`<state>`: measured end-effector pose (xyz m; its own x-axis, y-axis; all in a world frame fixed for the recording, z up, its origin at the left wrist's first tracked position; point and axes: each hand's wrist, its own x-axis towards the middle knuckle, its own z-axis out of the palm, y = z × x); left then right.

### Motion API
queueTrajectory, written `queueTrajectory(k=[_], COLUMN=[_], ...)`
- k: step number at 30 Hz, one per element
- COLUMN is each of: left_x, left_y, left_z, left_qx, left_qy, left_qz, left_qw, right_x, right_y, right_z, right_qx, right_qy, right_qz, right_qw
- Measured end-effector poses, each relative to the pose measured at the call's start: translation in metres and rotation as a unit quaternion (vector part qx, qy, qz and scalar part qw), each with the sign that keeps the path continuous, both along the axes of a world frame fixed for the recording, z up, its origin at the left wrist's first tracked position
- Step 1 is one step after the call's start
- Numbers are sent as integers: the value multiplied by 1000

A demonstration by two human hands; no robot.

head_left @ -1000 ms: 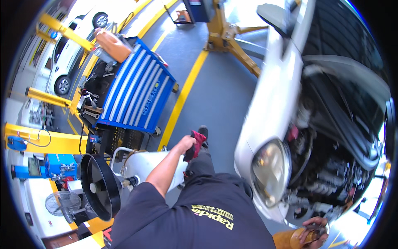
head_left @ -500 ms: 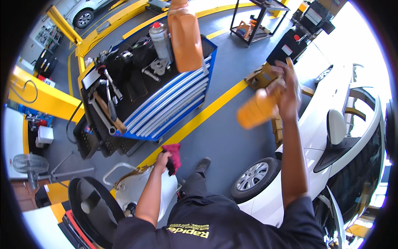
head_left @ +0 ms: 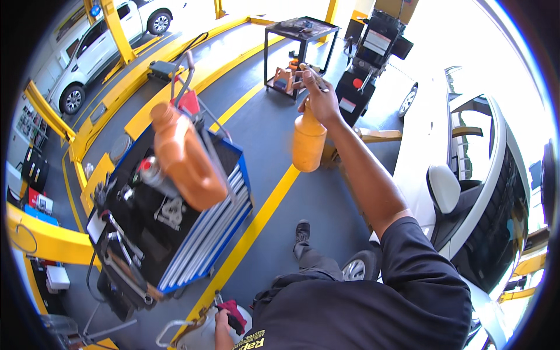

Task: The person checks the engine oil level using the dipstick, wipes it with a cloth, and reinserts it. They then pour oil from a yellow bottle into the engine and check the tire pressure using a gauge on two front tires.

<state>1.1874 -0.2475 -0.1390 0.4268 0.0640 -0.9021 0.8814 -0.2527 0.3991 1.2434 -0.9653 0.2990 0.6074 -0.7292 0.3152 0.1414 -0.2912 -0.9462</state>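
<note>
My right hand (head_left: pixel 321 96) is stretched out ahead and closed around the top of an orange spray bottle (head_left: pixel 309 143). The bottle hangs upright over the grey floor, its top partly hidden by my fingers. Down at the lower edge, my left hand (head_left: pixel 222 322) grips a crumpled dark red and black cloth (head_left: pixel 233 314) beside a pale rounded tank (head_left: pixel 205 333). A large orange jug (head_left: pixel 188 160) stands on the blue tool cart (head_left: pixel 205 248) to the left, with a grey spray can (head_left: pixel 154 174) behind it. Neither hand touches the cart.
Wrenches (head_left: pixel 124 271) and other tools cover the cart top. A white car (head_left: pixel 417 186) stands close on my right. Ahead are a black two-tier trolley (head_left: pixel 300 36) and a black machine (head_left: pixel 373 52). Yellow lift beams (head_left: pixel 44 236) lie at the left.
My view has shifted, so the cart sits lower and farther left. My right hand holds the bottle farther ahead, and the bottle has swung from tilted to upright. My left hand keeps the cloth.
</note>
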Motion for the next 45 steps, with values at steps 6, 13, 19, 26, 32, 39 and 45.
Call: queueTrajectory(k=[6, 13, 19, 26, 32, 39, 45], left_x=[24, 92, 259, 462, 554, 513, 391], left_y=[-152, -362, -513, -676, -807, -873, -881], left_z=[-11, 21, 24, 61, 73, 77, 123], left_qx=[39, 8, -28, -67, -74, 65, 186], left_qy=[26, 14, -51, -148, -175, -59, 46], left_qz=[-7, -19, -47, -118, -110, 14, 136], left_qw=[999, 1000, 997, 980, 976, 996, 972], right_x=[61, 245, 374, 458, 552, 664, 681], right_y=[-207, -435, -589, -769, -935, -1121, -1229], right_z=[-25, -57, -119, -128, -134, -168, -236], right_qx=[-23, -30, -121, -127, 11, -90, -242], right_qy=[25, 4, 87, 176, 75, 28, 258], right_qz=[-81, -161, -316, -447, -427, -467, -410], right_qw=[996, 987, 937, 868, 901, 879, 841])
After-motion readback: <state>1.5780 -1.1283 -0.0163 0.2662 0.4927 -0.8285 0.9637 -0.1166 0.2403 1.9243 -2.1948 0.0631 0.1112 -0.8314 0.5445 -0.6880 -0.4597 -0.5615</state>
